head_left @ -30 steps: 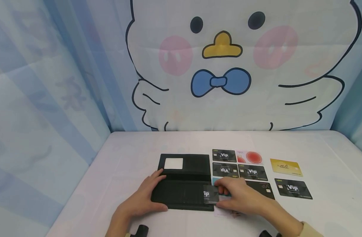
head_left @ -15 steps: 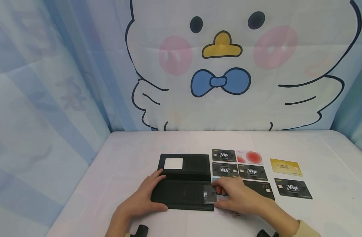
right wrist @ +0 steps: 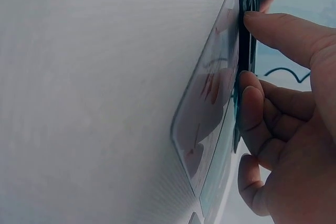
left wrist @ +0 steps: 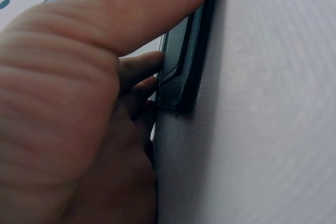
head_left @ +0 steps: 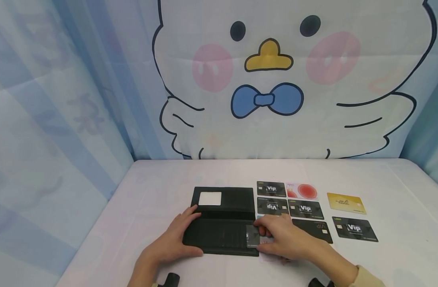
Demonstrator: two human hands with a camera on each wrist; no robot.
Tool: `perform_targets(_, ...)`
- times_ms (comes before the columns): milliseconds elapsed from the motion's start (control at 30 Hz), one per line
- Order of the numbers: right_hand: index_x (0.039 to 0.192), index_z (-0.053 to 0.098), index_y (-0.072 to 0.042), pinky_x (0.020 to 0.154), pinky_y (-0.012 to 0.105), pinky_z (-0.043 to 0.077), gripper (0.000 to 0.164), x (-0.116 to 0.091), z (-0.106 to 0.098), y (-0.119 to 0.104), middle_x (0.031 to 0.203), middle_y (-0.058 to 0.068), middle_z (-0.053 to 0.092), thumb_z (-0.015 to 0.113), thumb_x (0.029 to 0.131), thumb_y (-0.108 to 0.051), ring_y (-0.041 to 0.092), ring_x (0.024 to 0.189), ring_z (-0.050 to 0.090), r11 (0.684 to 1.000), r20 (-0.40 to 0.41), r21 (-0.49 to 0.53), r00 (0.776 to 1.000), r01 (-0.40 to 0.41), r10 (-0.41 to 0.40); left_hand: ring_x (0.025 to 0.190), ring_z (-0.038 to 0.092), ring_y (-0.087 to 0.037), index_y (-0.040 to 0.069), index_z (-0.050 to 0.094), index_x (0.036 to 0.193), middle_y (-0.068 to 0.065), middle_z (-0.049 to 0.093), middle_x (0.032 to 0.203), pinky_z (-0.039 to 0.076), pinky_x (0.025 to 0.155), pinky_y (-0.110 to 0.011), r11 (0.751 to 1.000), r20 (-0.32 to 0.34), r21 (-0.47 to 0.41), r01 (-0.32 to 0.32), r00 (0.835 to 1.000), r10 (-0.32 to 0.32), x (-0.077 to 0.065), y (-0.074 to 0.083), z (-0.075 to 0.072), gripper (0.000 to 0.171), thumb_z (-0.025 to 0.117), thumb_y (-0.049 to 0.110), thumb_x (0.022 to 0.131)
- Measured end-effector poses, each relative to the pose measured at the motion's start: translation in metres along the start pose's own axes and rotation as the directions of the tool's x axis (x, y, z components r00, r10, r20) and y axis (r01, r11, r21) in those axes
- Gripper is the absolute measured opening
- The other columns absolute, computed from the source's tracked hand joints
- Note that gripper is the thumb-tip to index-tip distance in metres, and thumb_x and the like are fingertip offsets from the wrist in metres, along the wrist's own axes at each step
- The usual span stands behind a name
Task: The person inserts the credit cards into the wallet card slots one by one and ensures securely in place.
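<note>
A black wallet (head_left: 213, 235) lies unfolded on the table, with a white patch in its upper half. My left hand (head_left: 170, 241) rests along its left edge, fingers and thumb extended; the left wrist view shows that hand (left wrist: 68, 108) at a wallet corner (left wrist: 176, 85). A black card (head_left: 252, 236) sits partly in the right side of the lower half. Thumb and index finger of my right hand (head_left: 290, 238) pinch the card's outer end. In the right wrist view, a pale card with red marks (right wrist: 205, 103) lies below that hand (right wrist: 289, 108).
Right of the wallet lie black VIP cards (head_left: 305, 209), a card with red circles (head_left: 302, 191) and another dark card (head_left: 313, 230). Farther right are a gold card (head_left: 346, 203) and a black VIP card (head_left: 354, 228). A cartoon curtain (head_left: 269, 135) hangs behind the table.
My right hand has moved left with the black card, and less of the card's print shows now. The left hand and wallet have stayed in place.
</note>
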State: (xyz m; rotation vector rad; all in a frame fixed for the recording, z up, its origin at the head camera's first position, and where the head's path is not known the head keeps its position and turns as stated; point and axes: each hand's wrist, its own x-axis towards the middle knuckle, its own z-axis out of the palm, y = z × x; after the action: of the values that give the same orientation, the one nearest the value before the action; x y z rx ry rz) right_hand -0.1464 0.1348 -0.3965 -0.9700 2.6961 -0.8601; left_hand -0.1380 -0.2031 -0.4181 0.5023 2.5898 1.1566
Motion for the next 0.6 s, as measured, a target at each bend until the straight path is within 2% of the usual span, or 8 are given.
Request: perform_targets(600, 0.115, 0.066, -0.007, 0.076, 0.039, 0.028, 0.043, 0.0037, -0.0001, -0.0053, 0.083, -0.017, 0.052, 0.084, 0.083, -0.028, 0.001, 0.077, 0.051, 1.0, 0.021, -0.004, 1.0, -0.013, 0.013, 0.151, 0.009, -0.041, 0.011, 0.042, 0.152, -0.008, 0.018, 0.167, 0.008, 0.117, -0.065, 1.0, 0.001, 0.001, 0.004, 1.0, -0.004, 0.0, 0.0001, 0.0002, 0.096, 0.089, 0.041, 0.074)
